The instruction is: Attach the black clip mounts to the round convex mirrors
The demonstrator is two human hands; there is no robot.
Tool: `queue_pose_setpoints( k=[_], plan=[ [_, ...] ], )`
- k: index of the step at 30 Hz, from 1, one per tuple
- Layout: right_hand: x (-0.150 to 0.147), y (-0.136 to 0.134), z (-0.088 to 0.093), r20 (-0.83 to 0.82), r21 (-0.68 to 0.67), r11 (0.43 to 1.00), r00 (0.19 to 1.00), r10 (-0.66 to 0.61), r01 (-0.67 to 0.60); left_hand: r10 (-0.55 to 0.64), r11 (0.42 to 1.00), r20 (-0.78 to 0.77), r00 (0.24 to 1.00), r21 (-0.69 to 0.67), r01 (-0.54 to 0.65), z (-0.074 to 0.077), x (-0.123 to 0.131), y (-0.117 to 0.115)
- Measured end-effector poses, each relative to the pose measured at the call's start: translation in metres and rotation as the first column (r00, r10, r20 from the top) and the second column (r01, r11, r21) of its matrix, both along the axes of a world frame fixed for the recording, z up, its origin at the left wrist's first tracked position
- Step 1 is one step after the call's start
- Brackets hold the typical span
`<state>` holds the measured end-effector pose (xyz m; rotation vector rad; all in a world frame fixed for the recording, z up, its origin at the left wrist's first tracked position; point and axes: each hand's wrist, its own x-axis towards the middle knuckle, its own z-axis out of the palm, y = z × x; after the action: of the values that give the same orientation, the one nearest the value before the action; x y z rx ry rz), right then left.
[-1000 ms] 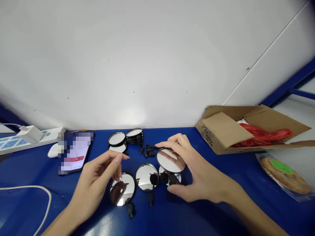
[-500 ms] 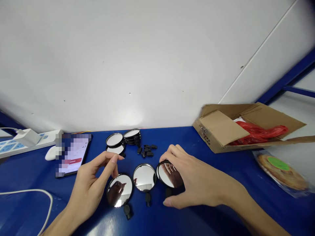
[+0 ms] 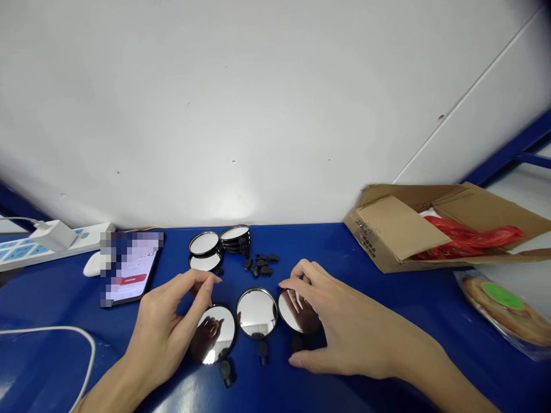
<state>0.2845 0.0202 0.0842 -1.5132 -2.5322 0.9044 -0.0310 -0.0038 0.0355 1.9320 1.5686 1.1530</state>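
Three round black-rimmed mirrors lie in a row on the blue table: a left mirror [image 3: 219,335], a middle mirror [image 3: 257,312] and a right mirror [image 3: 297,312]. Below each sits a small black clip-like piece, such as the left clip piece [image 3: 227,373] and the middle clip piece [image 3: 263,351]. My left hand [image 3: 170,324] hovers over the left mirror's edge, thumb and index finger pinched together with nothing visible between them. Around the right mirror, my right hand [image 3: 340,321] is open, its index fingertip near the rim and its thumb apart, beside the partly shaded right clip piece [image 3: 297,343].
Behind are stacked mirrors [image 3: 235,234] and several loose black pieces [image 3: 261,265]. To the left lie a phone [image 3: 135,269], a power strip [image 3: 86,238] and a white cable [image 3: 64,330]. An opened cardboard box [image 3: 396,223] and a wrapped round pastry [image 3: 508,307] stand right.
The right mirror, tilted under my right hand before, now lies flat in line with the others. My right hand's fingers have eased off it. My left hand stays pinched; the view has shifted slightly.
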Motion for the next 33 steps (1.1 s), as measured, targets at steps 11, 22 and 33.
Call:
queue_pose_setpoints(
  k=[11,22,33],
  plan=[
    [0.002,0.000,0.004,-0.027,0.015,0.999,0.999,0.040,-0.040,0.091,0.995,-0.102,0.991,0.045,-0.086,-0.006,-0.005,0.010],
    [0.004,0.003,0.003,-0.033,0.105,0.992,0.996,0.079,-0.075,0.066,0.997,-0.313,0.947,-0.005,-0.071,-0.033,-0.016,0.021],
    [0.003,0.002,0.000,-0.056,0.117,0.990,0.994,0.089,-0.082,-0.004,1.000,-0.514,0.858,-0.020,-0.008,-0.041,-0.014,0.020]
  ],
)
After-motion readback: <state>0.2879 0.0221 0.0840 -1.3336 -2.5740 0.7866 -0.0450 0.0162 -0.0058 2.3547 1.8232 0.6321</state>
